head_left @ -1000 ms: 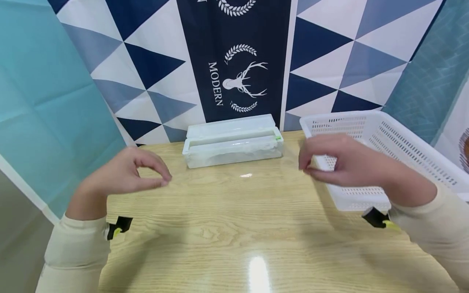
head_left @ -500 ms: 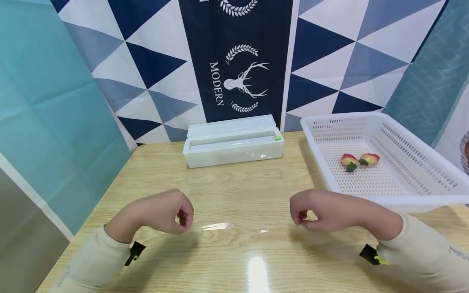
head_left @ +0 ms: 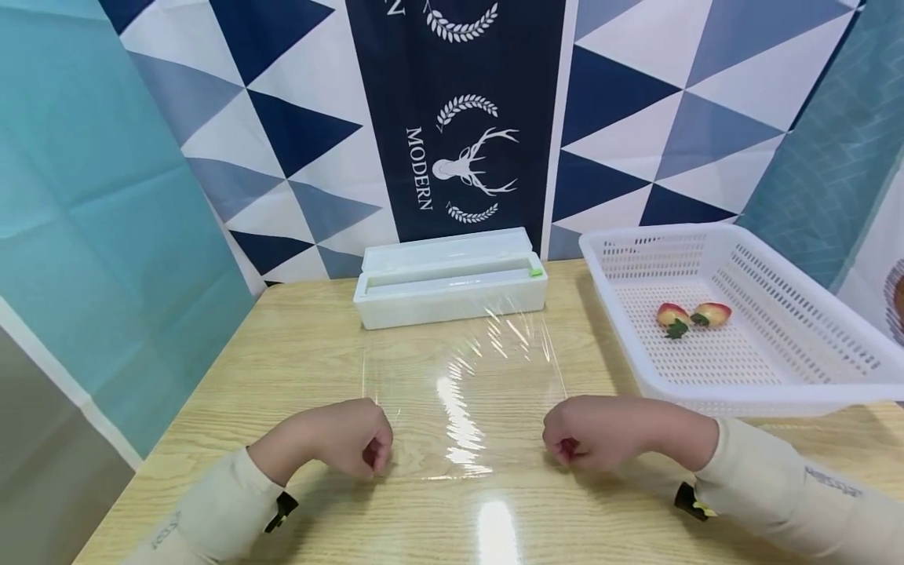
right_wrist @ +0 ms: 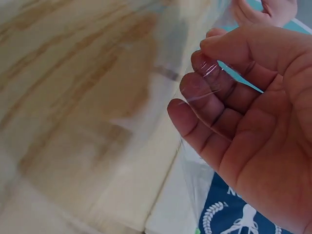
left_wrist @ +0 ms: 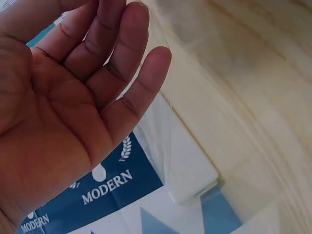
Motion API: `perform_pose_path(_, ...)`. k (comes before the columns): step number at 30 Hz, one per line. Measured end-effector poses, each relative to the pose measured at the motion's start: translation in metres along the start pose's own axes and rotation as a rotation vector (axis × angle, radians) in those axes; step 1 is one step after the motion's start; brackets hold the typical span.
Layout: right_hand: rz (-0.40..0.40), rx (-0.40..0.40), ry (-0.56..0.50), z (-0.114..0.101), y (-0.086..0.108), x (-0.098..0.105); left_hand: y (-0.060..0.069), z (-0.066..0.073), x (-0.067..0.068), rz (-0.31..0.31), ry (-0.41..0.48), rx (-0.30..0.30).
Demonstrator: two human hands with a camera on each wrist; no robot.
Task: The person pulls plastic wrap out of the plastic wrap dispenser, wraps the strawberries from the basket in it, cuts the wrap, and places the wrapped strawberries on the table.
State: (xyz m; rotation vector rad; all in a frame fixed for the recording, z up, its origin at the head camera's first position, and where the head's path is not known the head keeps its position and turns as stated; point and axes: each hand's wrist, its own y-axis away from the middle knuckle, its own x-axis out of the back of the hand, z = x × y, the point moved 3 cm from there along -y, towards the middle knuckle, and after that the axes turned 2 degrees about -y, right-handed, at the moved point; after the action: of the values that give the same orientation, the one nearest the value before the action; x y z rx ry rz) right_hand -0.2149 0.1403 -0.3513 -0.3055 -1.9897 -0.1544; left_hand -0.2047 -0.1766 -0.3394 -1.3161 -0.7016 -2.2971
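- Holding clear film, you have it spread over the table; white box at its 12 o'clock.
- Your left hand, film's 8 o'clock: fingers curled, apparently pinching the film; exact fingertip contact unclear.
- Your right hand, between 3 and 4 o'clock: thumb and forefinger together, clamped on film.
- Judged done: film drawn out. Outstanding: your release; severance from the box unconfirmed.
- Basket, toward 2 o'clock: two fruits inside, apart from film.
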Motion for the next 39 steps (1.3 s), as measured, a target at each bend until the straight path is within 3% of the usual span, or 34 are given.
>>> perform_pose_path(9, -0.030, -0.028, 0.061, 0.003, 0.000, -0.009, -0.005, -0.003, -0.012, -0.031, -0.039, 0.034)
perform_pose_path(14, -0.064, -0.100, 0.063, 0.001, 0.003, -0.009, -0.005, -0.004, -0.019, -0.063, -0.043, 0.064)
perform_pose_path(22, -0.089, -0.059, 0.124, -0.013, 0.016, -0.001, 0.003, 0.003, -0.014, -0.083, -0.034, 0.101)
perform_pose_path(28, -0.062, -0.052, 0.142, -0.021, 0.029, 0.004, 0.007, 0.009, -0.009, -0.140, -0.032, 0.152)
perform_pose_path(32, -0.030, -0.044, 0.156, -0.028, 0.036, 0.011, 0.009, 0.013, -0.006, -0.133, -0.025, 0.128)
perform_pose_path(39, 0.018, -0.037, 0.146, -0.047, 0.045, 0.032, 0.008, 0.029, 0.007, -0.002, -0.063, -0.044)
